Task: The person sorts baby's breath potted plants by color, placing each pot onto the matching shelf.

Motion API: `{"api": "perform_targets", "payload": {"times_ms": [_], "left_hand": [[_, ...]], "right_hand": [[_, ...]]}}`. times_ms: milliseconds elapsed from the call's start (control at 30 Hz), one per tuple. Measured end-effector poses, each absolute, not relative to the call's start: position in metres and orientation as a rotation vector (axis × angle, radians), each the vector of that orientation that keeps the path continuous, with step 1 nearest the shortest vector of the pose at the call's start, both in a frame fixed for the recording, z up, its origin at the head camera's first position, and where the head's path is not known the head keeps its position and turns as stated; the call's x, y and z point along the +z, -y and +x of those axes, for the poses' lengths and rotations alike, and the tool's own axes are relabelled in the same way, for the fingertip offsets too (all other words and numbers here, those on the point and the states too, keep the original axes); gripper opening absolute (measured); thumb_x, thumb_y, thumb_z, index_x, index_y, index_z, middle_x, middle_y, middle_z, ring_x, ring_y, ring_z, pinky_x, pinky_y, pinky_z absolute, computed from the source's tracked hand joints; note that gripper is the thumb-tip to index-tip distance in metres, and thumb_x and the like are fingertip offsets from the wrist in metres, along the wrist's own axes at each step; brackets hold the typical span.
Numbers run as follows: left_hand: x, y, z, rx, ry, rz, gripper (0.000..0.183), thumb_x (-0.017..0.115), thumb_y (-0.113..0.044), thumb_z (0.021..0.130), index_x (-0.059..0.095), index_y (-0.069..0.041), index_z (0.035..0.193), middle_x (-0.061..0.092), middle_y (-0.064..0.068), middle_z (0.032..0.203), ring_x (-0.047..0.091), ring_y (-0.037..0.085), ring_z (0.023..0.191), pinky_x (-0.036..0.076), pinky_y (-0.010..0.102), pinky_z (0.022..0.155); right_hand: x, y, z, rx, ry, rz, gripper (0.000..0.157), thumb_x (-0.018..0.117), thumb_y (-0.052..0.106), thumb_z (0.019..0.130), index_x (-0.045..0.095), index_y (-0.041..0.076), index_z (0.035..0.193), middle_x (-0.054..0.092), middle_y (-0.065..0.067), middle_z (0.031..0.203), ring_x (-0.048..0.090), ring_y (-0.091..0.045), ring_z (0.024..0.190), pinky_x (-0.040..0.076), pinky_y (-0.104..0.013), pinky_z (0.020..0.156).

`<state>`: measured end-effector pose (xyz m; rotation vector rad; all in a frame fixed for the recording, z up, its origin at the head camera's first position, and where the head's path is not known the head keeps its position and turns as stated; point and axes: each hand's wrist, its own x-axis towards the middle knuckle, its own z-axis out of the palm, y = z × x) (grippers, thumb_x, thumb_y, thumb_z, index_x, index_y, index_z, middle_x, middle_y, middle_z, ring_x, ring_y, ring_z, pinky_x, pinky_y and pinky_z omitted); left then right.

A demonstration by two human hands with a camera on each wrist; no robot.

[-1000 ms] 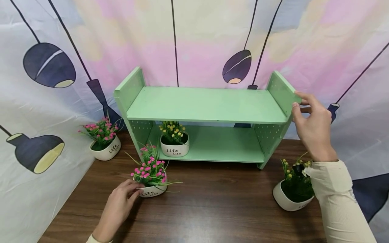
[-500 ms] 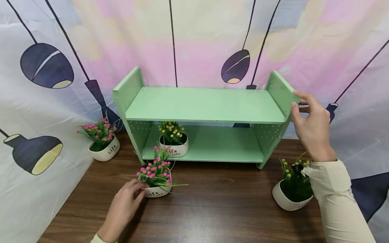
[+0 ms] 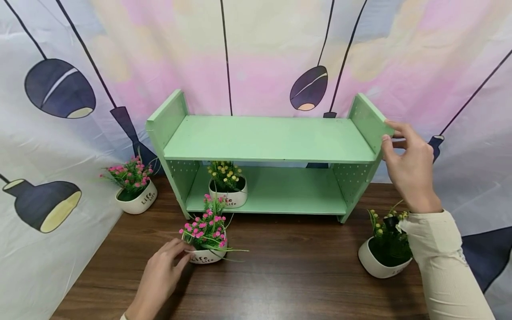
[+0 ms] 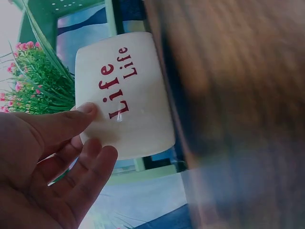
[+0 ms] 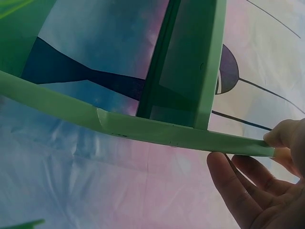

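Observation:
My left hand (image 3: 162, 271) pinches the left rim of a white oval flower pot (image 3: 208, 256) marked "Life", its thumb on the lettered side in the left wrist view. Pink artificial flowers (image 3: 206, 226) and long green blades rise from this pot. It is in front of the left end of a green two-tier shelf (image 3: 268, 138); whether its base touches the wooden table is hard to tell. My right hand (image 3: 412, 166) holds the upper front corner of the shelf's right side panel (image 5: 238, 144) between thumb and fingers.
A yellow-flowered pot (image 3: 228, 198) stands on the lower tier, toward the left. Another pink-flowered pot (image 3: 138, 198) sits on the table left of the shelf. A second yellow-flowered pot (image 3: 382, 262) stands at the right, beside the right sleeve (image 3: 444, 262). A printed curtain (image 3: 264, 53) hangs behind.
My left hand has moved the pink-flowered pot a little to the right, mostly in the first half second. The right hand stays on the shelf's side panel.

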<state>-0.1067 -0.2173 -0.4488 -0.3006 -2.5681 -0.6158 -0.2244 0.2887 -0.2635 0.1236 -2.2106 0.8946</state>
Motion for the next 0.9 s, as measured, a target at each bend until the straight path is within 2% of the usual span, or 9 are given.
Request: {"api": "perform_targets", "payload": {"times_ms": [100, 300, 500, 533, 633, 700, 767, 900], "left_hand": [[-0.441, 0.216, -0.105, -0.624, 2.567, -0.304, 0.028, 0.091, -0.005, 0.079, 0.077, -0.026, 0.089, 0.071, -0.014, 0.096, 0.071, 0.015, 0.089, 0.059, 0.046, 0.076], [-0.423, 0.211, -0.101, -0.650, 2.527, -0.332, 0.033, 0.093, -0.002, 0.076, 0.076, -0.027, 0.088, 0.070, -0.018, 0.095, 0.069, 0.008, 0.083, 0.059, 0.037, 0.072], [-0.405, 0.207, -0.099, -0.650, 2.520, -0.370, 0.032, 0.093, -0.001, 0.076, 0.077, -0.027, 0.088, 0.071, -0.018, 0.096, 0.071, 0.011, 0.090, 0.060, 0.040, 0.076], [-0.402, 0.207, -0.099, -0.653, 2.522, -0.376, 0.033, 0.093, -0.001, 0.076, 0.077, -0.027, 0.088, 0.071, -0.019, 0.096, 0.071, 0.011, 0.091, 0.059, 0.040, 0.076], [-0.393, 0.207, -0.098, -0.664, 2.511, -0.405, 0.035, 0.092, -0.001, 0.076, 0.077, -0.029, 0.089, 0.070, -0.021, 0.095, 0.071, 0.009, 0.091, 0.058, 0.037, 0.076], [-0.388, 0.207, -0.097, -0.668, 2.493, -0.425, 0.036, 0.092, 0.001, 0.076, 0.077, -0.029, 0.090, 0.070, -0.021, 0.095, 0.070, 0.008, 0.090, 0.056, 0.032, 0.076], [-0.383, 0.208, -0.097, -0.669, 2.469, -0.447, 0.037, 0.092, 0.002, 0.074, 0.078, -0.028, 0.090, 0.071, -0.020, 0.096, 0.070, 0.009, 0.090, 0.053, 0.026, 0.077], [-0.372, 0.210, -0.099, -0.674, 2.434, -0.496, 0.038, 0.093, 0.003, 0.073, 0.078, -0.026, 0.091, 0.071, -0.018, 0.096, 0.069, 0.009, 0.088, 0.048, 0.017, 0.078]], "right_hand": [[-0.263, -0.289, -0.224, 0.892, 2.209, 0.123, 0.040, 0.057, 0.018, 0.109, 0.063, 0.015, 0.148, 0.069, -0.024, 0.126, 0.049, 0.019, 0.089, 0.044, 0.001, 0.063], [-0.262, -0.288, -0.223, 0.880, 2.204, 0.136, 0.040, 0.057, 0.018, 0.109, 0.063, 0.015, 0.148, 0.069, -0.024, 0.125, 0.049, 0.019, 0.089, 0.043, 0.001, 0.063], [-0.263, -0.288, -0.223, 0.884, 2.210, 0.122, 0.040, 0.057, 0.018, 0.109, 0.063, 0.015, 0.148, 0.069, -0.024, 0.126, 0.049, 0.019, 0.089, 0.043, 0.001, 0.063], [-0.263, -0.288, -0.224, 0.881, 2.213, 0.122, 0.040, 0.057, 0.018, 0.109, 0.063, 0.015, 0.148, 0.069, -0.023, 0.126, 0.052, 0.016, 0.090, 0.043, 0.001, 0.063], [-0.263, -0.289, -0.225, 0.881, 2.221, 0.135, 0.041, 0.056, 0.018, 0.109, 0.061, 0.015, 0.149, 0.068, -0.024, 0.127, 0.067, -0.008, 0.097, 0.043, 0.000, 0.063], [-0.263, -0.288, -0.225, 0.881, 2.222, 0.142, 0.041, 0.056, 0.018, 0.109, 0.061, 0.015, 0.150, 0.068, -0.025, 0.127, 0.071, -0.028, 0.101, 0.042, 0.000, 0.063], [-0.262, -0.288, -0.225, 0.887, 2.223, 0.149, 0.041, 0.056, 0.018, 0.109, 0.060, 0.015, 0.150, 0.067, -0.026, 0.127, 0.070, -0.041, 0.104, 0.042, 0.001, 0.062], [-0.262, -0.288, -0.223, 0.884, 2.216, 0.139, 0.040, 0.056, 0.016, 0.109, 0.061, 0.014, 0.149, 0.068, -0.026, 0.126, 0.070, -0.042, 0.104, 0.042, 0.001, 0.062]]}}
